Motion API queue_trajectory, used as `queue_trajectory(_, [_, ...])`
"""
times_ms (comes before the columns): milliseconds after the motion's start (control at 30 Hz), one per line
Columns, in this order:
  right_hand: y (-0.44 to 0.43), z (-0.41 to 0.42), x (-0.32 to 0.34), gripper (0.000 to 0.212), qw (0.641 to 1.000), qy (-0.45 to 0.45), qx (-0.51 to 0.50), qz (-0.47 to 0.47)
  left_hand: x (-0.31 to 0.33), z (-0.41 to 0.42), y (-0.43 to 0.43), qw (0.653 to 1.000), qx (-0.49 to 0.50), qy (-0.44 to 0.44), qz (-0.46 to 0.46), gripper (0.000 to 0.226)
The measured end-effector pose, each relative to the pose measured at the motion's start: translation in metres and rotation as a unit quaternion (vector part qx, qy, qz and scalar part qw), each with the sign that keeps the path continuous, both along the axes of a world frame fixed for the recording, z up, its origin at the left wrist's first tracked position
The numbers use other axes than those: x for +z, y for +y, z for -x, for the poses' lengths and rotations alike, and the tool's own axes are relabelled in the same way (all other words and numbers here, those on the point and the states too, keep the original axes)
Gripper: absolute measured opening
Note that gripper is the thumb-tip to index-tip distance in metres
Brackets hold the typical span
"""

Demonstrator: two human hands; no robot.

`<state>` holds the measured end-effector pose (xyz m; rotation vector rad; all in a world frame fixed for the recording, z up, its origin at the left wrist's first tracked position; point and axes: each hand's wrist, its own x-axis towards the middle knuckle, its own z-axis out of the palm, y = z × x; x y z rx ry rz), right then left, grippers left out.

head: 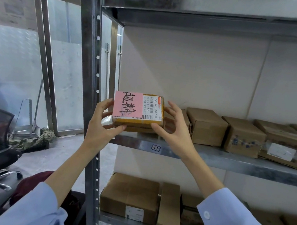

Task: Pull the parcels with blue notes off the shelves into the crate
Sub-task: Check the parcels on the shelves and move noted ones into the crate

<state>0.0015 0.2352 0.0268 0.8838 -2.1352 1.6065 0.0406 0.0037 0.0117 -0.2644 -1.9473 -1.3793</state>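
Left hand [102, 123], right hand [172, 129] gripping flat cardboard parcel [135, 123], pink paper note [127, 104]

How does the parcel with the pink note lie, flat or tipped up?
Tipped up: the parcel turns its labelled face to the camera, held between the left hand and the right hand.
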Motion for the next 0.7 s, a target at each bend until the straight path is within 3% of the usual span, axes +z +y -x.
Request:
queue_trajectory(133, [-0.003,0.005,-0.003,0.104,0.998,0.041,-0.042,-0.020,-0.002,-0.005,0.004,1.000,-0.017,-0.007,0.024,0.087])
queue_trajectory(333, [-0.006,0.011,-0.010,0.096,0.994,0.075,-0.083,0.003,-0.004,-0.011,0.006,0.997,-0.061,-0.022,0.043,0.091])
queue_trajectory(500, [0.006,0.010,-0.010,0.097,0.997,0.053,-0.053,-0.007,-0.003,-0.021,-0.003,0.988,-0.124,-0.082,0.031,0.091])
queue_trajectory(600, [0.012,0.008,-0.010,0.095,0.999,0.035,-0.021,-0.017,-0.004,-0.024,-0.006,0.987,-0.122,-0.095,0.040,0.085])
queue_trajectory(700, [0.014,0.005,-0.013,0.092,0.999,0.028,-0.003,-0.019,-0.008,-0.025,-0.005,0.987,-0.099,-0.106,0.069,0.094])
